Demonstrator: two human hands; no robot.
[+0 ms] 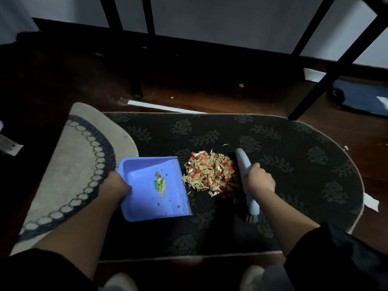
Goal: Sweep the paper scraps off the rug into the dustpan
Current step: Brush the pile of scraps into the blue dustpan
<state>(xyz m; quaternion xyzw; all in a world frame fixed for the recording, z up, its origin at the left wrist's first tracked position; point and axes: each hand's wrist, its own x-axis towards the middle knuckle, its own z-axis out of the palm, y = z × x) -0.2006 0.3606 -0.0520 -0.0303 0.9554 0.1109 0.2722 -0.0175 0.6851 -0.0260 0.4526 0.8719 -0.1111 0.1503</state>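
the dark rug [283, 143], patterned with roses and leaves, lies on a wooden floor [210, 95]. near its middle sits a heap of paper scraps [210, 172], tan, white and red, gathered into one pile with a few loose bits at its edges.

the blue dustpan [144, 198] rests on the rug just left of the pile, its open lip facing the scraps and almost touching them. inside it lie a small coloured paper piece and a few crumbs; nearly all the scraps are still on the rug.

the left hand [115, 185] grips the dustpan's left wall, fingers curled over the rim.

the right hand [259, 179] is wrapped around a pale blue brush [244, 164], fingers clamped on its handle. the brush lies along the right side of the pile, touching it, its dark bristles against the scraps. the pile sits between brush and dustpan.

a second, beige mat [69, 175] with a dark ring pattern overlaps the rug's left end, under the left forearm. black furniture legs [327, 80] stand on the floor beyond the rug. a white strip [163, 107] lies on the floor along the rug's far edge, and a few stray white scraps lie off the rug at the right. dark blue cloth [361, 99] lies on the floor at far right.
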